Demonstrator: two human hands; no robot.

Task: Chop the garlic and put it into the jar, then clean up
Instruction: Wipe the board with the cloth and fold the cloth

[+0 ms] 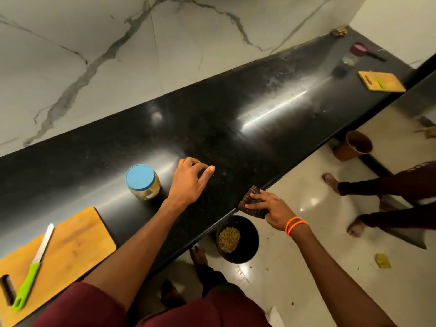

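A glass jar point(144, 182) with a blue lid stands on the black counter point(236, 128), pale chopped bits inside. Just right of it my left hand point(191, 182) rests on the counter, fingers spread, holding nothing. At the counter's front edge my right hand point(271, 208) grips a dark cloth point(250, 200). A wooden chopping board point(63, 253) lies at the lower left, and a white-bladed knife point(33, 267) with a green handle lies on it.
A black bin point(237, 239) with yellowish scraps sits on the floor below the cloth. Far right on the counter are a second board point(381, 81), jars point(349, 61) and a dark bowl. Another person's legs point(389, 199) and a brown bucket point(354, 145) stand at right.
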